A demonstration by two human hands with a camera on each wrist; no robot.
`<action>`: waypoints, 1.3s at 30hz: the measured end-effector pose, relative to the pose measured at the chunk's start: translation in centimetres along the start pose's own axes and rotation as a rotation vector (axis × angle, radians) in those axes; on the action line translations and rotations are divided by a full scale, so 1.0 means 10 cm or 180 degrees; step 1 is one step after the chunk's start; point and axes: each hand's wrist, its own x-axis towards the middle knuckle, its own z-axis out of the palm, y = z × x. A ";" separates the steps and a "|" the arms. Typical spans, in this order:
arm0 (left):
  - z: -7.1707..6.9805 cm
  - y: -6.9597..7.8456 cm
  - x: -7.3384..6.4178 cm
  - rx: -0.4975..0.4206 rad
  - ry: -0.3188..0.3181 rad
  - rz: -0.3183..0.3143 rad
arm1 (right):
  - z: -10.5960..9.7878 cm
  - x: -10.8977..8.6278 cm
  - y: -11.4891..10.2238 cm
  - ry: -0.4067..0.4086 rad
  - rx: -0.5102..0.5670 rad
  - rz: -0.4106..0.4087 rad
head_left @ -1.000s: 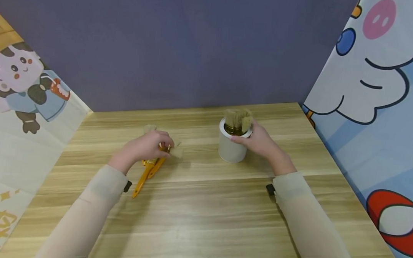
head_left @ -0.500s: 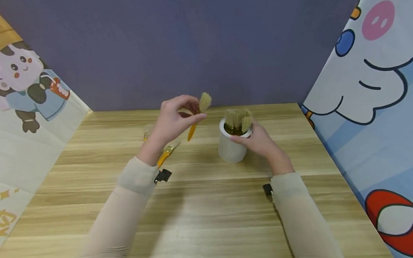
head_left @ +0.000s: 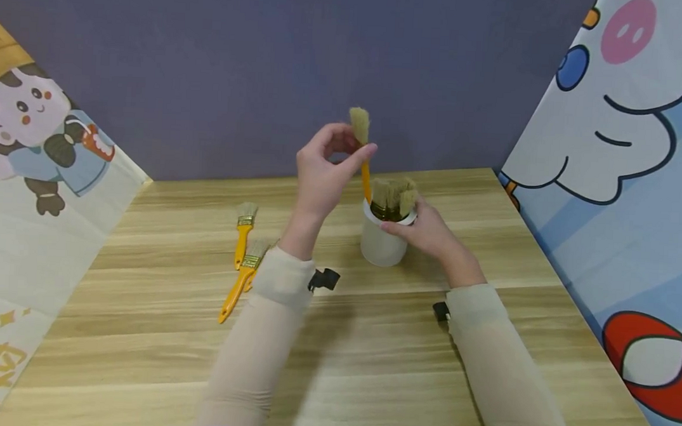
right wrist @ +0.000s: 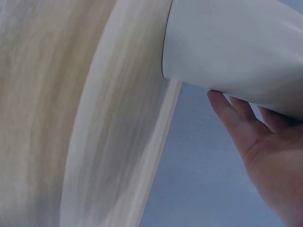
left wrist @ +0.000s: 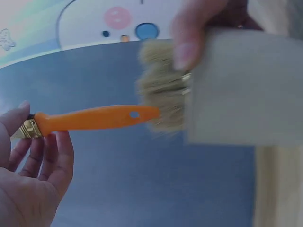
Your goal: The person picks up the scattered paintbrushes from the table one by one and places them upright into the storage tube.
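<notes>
My left hand point(head_left: 322, 171) pinches a paintbrush point(head_left: 366, 181) near its ferrule. The brush stands bristles up, its orange handle point(left wrist: 90, 118) pointing down, and the handle's end overlaps the left rim of a white can point(head_left: 382, 245). Several other paintbrushes point(head_left: 390, 197) stand in that can with bristles upward, their handles hidden inside. My right hand point(head_left: 431, 233) grips the can from its right side, thumb at the rim. In the right wrist view, fingers point(right wrist: 227, 111) of that hand lie against the can's wall.
On the wooden table point(head_left: 369, 360), left of the left forearm, lie a paintbrush point(head_left: 242, 242) and, nearer, another paintbrush point(head_left: 236, 292) overlapping one that the sleeve partly hides. A dark panel point(head_left: 324, 66) rises behind the table, and printed cartoon sheets flank it.
The left hand has picked a paintbrush up from the pile at left, then moved right and up to above the can, turning the handle downward. The right hand and can have stayed put.
</notes>
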 end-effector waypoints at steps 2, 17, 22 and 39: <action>0.08 -0.08 -0.02 0.0109 -0.0035 -0.0058 | 0.00 0.00 0.01 0.0002 0.0014 -0.0015; 0.25 -0.36 -0.23 0.0859 -0.0279 -0.0485 | 0.01 -0.01 -0.02 -0.0011 -0.0008 -0.0053; 0.29 -0.43 -0.28 0.0851 -0.0243 -0.0514 | 0.01 -0.01 0.01 -0.0046 0.0019 -0.0013; 0.27 -0.59 -0.35 0.0897 -0.0312 -0.0589 | 0.00 -0.01 0.02 -0.0007 -0.0037 -0.0024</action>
